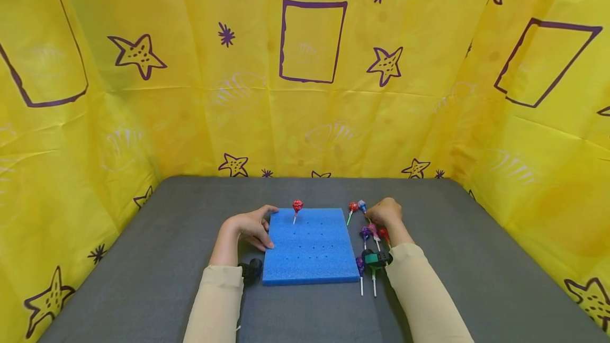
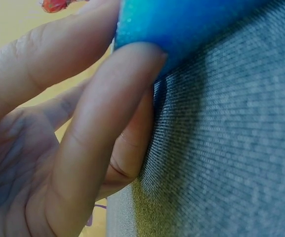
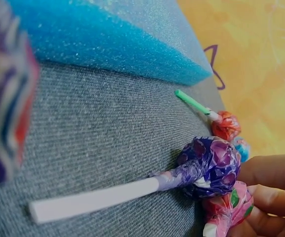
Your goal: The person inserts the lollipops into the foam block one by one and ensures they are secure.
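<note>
A blue foam board (image 1: 310, 269) with rows of small holes lies on the table. One red lollipop (image 1: 297, 206) stands upright in its far left part. My left hand (image 1: 250, 228) holds the board's left edge, thumb on the side and forefinger at the far corner; the left wrist view shows the fingers (image 2: 107, 94) against the foam. Right of the board, my right hand (image 1: 387, 213) is down among loose lollipops, fingers curled beside a blue-wrapped one (image 1: 362, 205) and a pink one (image 3: 241, 197). Its fingertips are hidden behind the wrappers, so any grip cannot be seen.
A red lollipop (image 1: 353, 206) with a green stick lies by the board's far right corner. Purple lollipops (image 3: 214, 165) and a green one (image 1: 374, 274) lie nearer me. The grey table (image 1: 157, 258) meets yellow patterned cloth (image 1: 314, 136) behind and at both sides.
</note>
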`<state>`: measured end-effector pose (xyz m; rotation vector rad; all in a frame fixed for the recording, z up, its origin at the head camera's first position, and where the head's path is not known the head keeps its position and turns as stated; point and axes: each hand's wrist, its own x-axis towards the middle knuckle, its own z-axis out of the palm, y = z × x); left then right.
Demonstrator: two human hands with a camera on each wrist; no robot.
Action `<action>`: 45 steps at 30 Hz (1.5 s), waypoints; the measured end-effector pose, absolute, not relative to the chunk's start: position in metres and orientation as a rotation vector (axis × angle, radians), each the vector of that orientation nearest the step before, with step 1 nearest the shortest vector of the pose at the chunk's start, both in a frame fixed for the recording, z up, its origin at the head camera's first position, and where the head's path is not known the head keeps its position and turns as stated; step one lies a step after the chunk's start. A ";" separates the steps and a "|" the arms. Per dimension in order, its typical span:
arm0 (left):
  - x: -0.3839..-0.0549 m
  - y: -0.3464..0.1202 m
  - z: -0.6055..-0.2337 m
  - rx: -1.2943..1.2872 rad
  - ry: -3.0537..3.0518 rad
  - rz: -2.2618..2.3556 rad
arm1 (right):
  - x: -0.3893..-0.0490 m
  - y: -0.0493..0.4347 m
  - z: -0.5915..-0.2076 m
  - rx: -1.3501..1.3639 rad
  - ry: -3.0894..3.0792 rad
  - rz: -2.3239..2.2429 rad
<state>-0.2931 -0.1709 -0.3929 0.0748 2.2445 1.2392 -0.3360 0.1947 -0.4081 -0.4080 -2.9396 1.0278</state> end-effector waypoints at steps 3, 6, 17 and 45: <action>-0.293 -0.171 -0.393 0.081 2.246 1.243 | -0.334 0.195 -0.407 -0.375 -2.949 0.986; -0.292 -0.171 -0.393 0.085 2.250 1.244 | -0.333 0.194 -0.406 -0.360 -2.959 1.003; -0.293 -0.171 -0.396 0.088 2.265 1.241 | -0.335 0.197 -0.405 -0.280 -2.953 1.055; -0.292 -0.172 -0.396 0.078 2.268 1.232 | -0.327 0.176 -0.383 -0.003 -2.717 1.350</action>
